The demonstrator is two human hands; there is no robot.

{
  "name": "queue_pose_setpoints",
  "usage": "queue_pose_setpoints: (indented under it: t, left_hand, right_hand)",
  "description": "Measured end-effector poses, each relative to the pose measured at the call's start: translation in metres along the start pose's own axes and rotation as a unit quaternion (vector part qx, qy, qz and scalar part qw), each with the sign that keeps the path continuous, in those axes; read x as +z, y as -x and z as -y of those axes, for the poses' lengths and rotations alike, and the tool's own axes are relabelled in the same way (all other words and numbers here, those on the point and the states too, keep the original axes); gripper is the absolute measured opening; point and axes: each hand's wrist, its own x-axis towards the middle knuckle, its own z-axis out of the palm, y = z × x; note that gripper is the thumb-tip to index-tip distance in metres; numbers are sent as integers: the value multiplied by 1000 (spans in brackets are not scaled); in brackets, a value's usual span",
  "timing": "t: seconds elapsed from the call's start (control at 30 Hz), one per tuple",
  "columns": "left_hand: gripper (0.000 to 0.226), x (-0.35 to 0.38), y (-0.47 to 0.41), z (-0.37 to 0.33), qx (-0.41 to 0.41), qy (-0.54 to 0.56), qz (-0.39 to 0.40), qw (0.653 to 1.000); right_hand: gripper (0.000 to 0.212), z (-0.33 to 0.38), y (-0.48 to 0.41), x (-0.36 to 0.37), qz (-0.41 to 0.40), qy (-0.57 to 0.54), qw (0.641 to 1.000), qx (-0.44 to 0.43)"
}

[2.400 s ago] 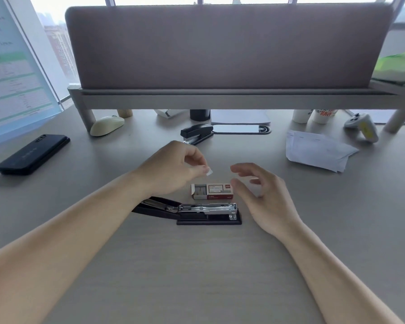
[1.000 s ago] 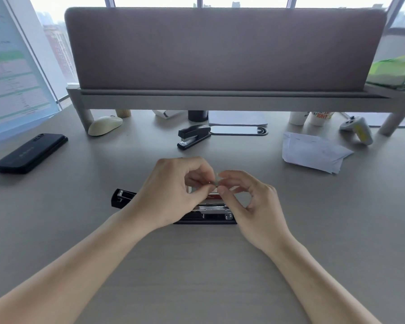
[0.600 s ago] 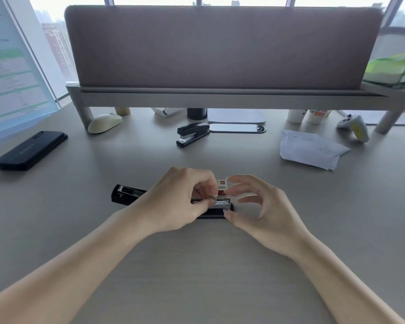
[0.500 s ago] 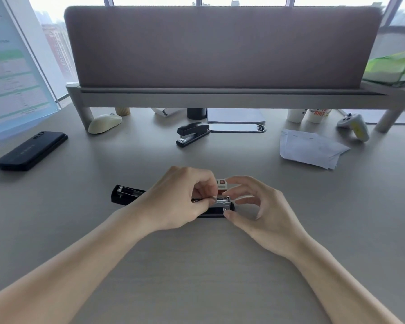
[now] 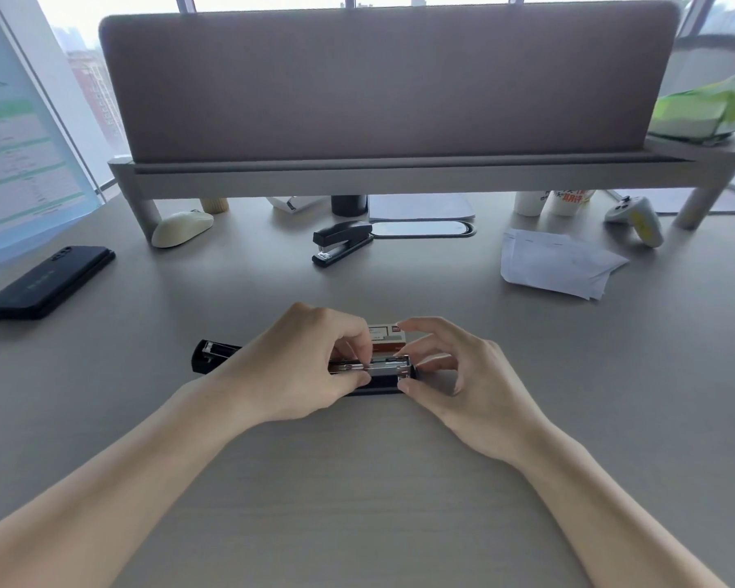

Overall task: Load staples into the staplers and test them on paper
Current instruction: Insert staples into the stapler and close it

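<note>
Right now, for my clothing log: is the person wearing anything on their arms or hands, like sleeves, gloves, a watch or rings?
Nothing worn shows. The left hand and right hand are bare: no gloves, and no rings that show. The left forearm and right forearm are bare to the frame's edge, with no sleeves, watch or bracelet.

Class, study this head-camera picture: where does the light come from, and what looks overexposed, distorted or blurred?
Head view: daylight enters through the windows behind the divider, blown out white; the wide lens splays the shelf legs outward and stretches the forearms; the green bag at far right is smeared, the open stapler fairly sharp.
</note>
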Motion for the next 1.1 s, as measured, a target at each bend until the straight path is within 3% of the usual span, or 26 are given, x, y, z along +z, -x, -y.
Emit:
queue_pose_setpoints:
  t: [0.37, 0.57, 0.67, 0.8, 1.1]
  left_hand:
    - [13, 12, -3, -16, 36, -1, 8, 999]
    - [29, -11, 2, -3, 22, -18, 20, 999]
    - [38, -43, 6, 11, -19, -90, 79, 993]
    - [27, -67, 11, 22, -84, -156, 156, 972]
    - [27, -86, 1, 2, -47, -176, 112, 977]
  right_hand:
    - [50, 0, -1, -1, 8, -1, 1000, 5]
    - [45, 2, -1, 0, 4, -20, 1000, 12]
    - [44, 4, -1, 0, 3, -13, 1000, 10]
    - [42, 5, -1, -1, 5, -9, 1000, 11]
    - [44, 5, 0, 1, -3, 3, 1000, 8]
